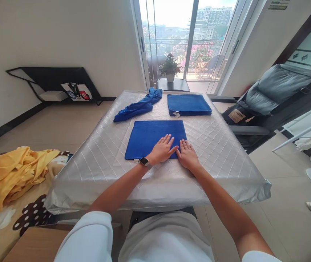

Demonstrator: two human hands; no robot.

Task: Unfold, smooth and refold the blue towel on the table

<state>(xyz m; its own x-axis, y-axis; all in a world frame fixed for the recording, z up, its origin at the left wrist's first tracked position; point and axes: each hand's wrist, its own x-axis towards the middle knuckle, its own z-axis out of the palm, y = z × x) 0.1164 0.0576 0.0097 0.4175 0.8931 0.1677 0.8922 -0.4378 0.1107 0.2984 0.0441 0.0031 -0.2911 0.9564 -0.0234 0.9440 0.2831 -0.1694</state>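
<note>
A blue cloth (150, 138), flat and rectangular, lies on the table in front of me with a small white tag at its near edge. My left hand (163, 148) rests flat on its right part, fingers spread, a watch on the wrist. At the cloth's right edge lies my right hand (188, 153), palm down with fingers stretched out, partly on the silver tablecloth. Behind are a neat stack of blue cloths (189, 103) with white tags and, to its left, a crumpled blue cloth (140, 106).
A quilted silver tablecloth (98, 156) covers the table. Yellow fabric (16, 171) is heaped at the left, above a cardboard box (38, 243). A grey recliner (270, 94) stands at the right. Beyond the table, a potted plant (170, 69) sits on a chair by the glass door.
</note>
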